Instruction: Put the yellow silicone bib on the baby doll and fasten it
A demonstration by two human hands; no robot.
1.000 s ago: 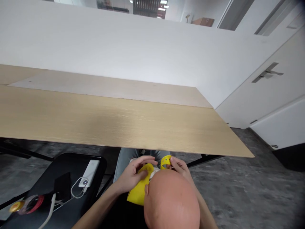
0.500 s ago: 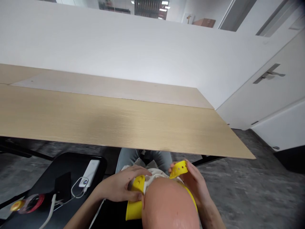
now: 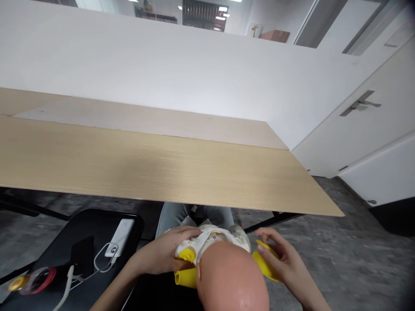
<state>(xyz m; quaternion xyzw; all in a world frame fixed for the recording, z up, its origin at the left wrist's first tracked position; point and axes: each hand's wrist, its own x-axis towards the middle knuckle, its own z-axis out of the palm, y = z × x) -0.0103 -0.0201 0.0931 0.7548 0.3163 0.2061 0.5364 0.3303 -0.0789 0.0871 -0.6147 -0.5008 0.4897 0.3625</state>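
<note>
A bald baby doll (image 3: 232, 276) in white printed clothes (image 3: 205, 239) sits on the lap, the back of its head toward me. A yellow bib with a soft, rubbery look is at its neck, its middle hidden by the head. My left hand (image 3: 165, 250) lies at the doll's left side, shut on the bib's left part (image 3: 186, 255), where raised knobs show. Below those fingers a rolled yellow edge (image 3: 186, 278) sticks out. Right of the head, my right hand (image 3: 280, 255) pinches the bib's other end (image 3: 266, 264), a little away from the doll.
Ahead stands a wooden table (image 3: 194, 168), its front edge just beyond the knees. A black chair (image 3: 106, 216) at left bears a white power bank (image 3: 120, 236) with a cable, a dark phone (image 3: 82, 255) and a bottle with a yellow cap (image 3: 17, 283). A door (image 3: 379, 125) is at right.
My right hand has moved right and slightly down, drawing the holed strap end away from the doll's neck. My left hand stays by the doll's side, and the yellow edge under it has rolled up.
</note>
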